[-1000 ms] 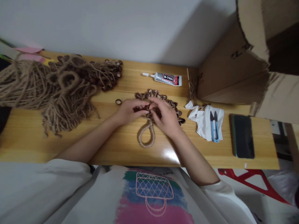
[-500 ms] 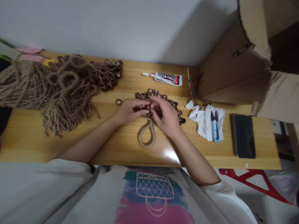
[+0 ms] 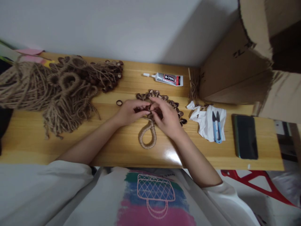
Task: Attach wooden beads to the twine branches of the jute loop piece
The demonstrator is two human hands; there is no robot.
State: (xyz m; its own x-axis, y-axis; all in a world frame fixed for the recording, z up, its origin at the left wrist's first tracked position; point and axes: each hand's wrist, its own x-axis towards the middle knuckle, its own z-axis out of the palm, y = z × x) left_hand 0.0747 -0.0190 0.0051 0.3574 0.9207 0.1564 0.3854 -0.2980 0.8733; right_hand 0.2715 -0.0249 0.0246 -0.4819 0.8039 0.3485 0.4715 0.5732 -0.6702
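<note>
A heap of cord (image 3: 68, 94) covers the far left of the table (image 3: 113, 144). Right of it, the left hand (image 3: 131, 112) pinches a small brown piece (image 3: 149, 108), fingers nearly closed. The cord hanger (image 3: 154, 138) lies mid-table, its long axis running near to far, loop toward the near edge, brown rings (image 3: 174, 103) fanned far and right. The right hand (image 3: 166, 117) meets the same piece, thumb and forefinger narrowly bent. Far right stands an open cardboard box (image 3: 225, 69), its contents hidden in shadow.
</note>
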